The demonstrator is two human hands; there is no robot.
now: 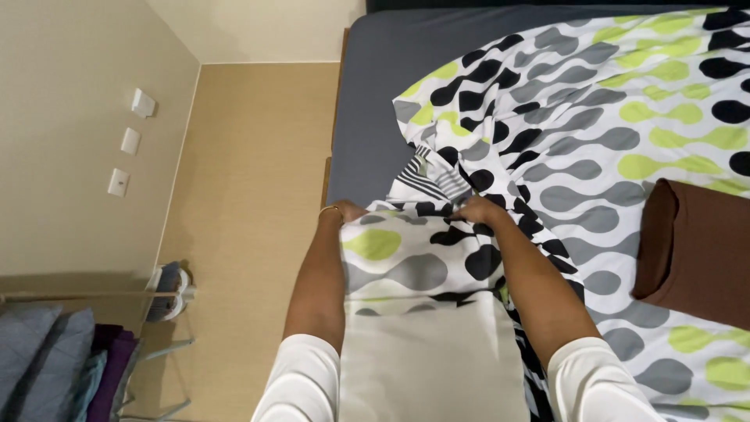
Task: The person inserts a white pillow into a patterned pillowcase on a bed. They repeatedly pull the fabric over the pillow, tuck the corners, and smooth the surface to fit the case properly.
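Note:
A duvet cover point(601, 133) patterned with black, grey and lime blobs on white lies spread over a bed with a grey sheet point(383, 70). A folded part of it point(406, 258) stretches between my arms, with a plain cream inner side point(430, 359) nearest me. My left hand point(348, 211), with a thin bangle at the wrist, grips the fold's left corner. My right hand point(478, 209) pinches the fold's right corner. A striped patch of fabric point(426, 178) shows just beyond my hands.
A brown pillow point(695, 250) lies on the cover at the right. Beige floor point(250, 172) runs left of the bed. The wall has white switch plates point(130, 141). Folded clothes on a rack point(70, 352) sit at the lower left.

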